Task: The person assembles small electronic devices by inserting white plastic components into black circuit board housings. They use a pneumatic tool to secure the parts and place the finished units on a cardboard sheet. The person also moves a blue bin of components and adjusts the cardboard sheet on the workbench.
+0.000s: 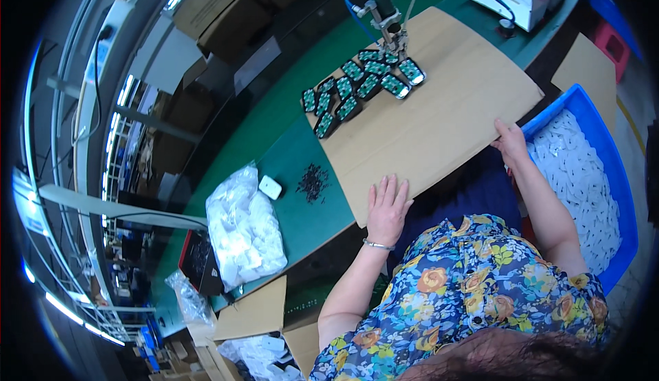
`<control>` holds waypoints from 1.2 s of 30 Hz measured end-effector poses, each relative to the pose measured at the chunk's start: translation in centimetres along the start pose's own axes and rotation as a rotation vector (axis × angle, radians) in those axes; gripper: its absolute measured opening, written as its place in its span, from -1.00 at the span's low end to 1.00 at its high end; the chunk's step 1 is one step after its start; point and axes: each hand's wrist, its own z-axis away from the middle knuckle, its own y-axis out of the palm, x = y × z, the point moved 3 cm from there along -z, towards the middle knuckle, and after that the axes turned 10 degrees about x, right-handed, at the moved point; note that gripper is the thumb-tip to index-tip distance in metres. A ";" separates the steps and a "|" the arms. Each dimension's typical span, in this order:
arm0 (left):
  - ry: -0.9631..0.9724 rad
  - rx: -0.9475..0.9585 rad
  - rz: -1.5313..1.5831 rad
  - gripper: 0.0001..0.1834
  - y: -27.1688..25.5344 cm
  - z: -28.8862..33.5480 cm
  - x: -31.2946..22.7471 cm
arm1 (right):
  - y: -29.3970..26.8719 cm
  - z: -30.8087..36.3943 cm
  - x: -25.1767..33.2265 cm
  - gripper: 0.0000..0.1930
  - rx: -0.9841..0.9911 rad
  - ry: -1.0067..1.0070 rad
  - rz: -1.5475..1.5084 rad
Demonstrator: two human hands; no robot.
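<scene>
A large flat cardboard sheet (439, 127) lies on the green table and reaches past its near edge. My left hand (388, 209) rests flat on the sheet's near left corner, fingers stretched out. At the near right edge, my right hand (511, 145) grips the sheet, its thumb on top and the other fingers partly hidden. Several black cases with green circuit boards (348, 108) sit grouped on the far left part of the sheet. Over the far end of that group hangs the metal head of a bench machine (391, 31). Neither hand touches the cases.
Left on the table are small black parts (314, 183), a white rectangular piece (270, 187) and a clear bag of white pieces (247, 233). A blue bin (628, 209) of white pieces stands at my right. An open carton (257, 309) sits lower left; a white equipment box (522, 3) stands far right.
</scene>
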 end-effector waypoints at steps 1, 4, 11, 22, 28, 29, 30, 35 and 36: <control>-0.013 0.001 -0.008 -0.52 0.0 0.1 0.0 | 0.4 -0.1 0.0 -0.74 0.008 0.013 0.012; -0.036 0.010 -0.018 -0.52 0.0 0.2 0.2 | 1.1 -0.4 0.0 -0.74 0.008 0.034 -0.009; -0.042 0.005 -0.001 -0.51 0.2 0.5 0.4 | 1.9 -0.1 -0.4 -0.71 0.038 0.045 -0.109; -0.037 -0.019 0.048 -0.52 0.0 0.4 0.4 | 0.5 5.0 2.8 -0.57 0.427 0.409 0.349; -0.038 -0.005 0.104 -0.52 -1.1 0.6 -0.2 | -0.3 5.5 5.9 -0.69 0.271 0.263 0.437; -0.034 0.003 0.118 -0.51 -1.4 0.7 -0.3 | -0.5 5.3 6.1 -0.71 0.245 0.226 0.450; -0.031 0.011 0.132 -0.51 -1.5 0.8 -0.4 | -1.3 5.1 6.3 -0.71 0.208 0.192 0.457; -0.015 0.028 0.140 -0.49 -1.7 1.3 -0.6 | -4.2 5.6 4.4 -0.70 -0.011 0.251 0.272; -0.020 0.040 0.147 -0.49 -1.9 1.4 -0.7 | -3.5 5.9 3.6 -0.69 0.065 0.266 0.134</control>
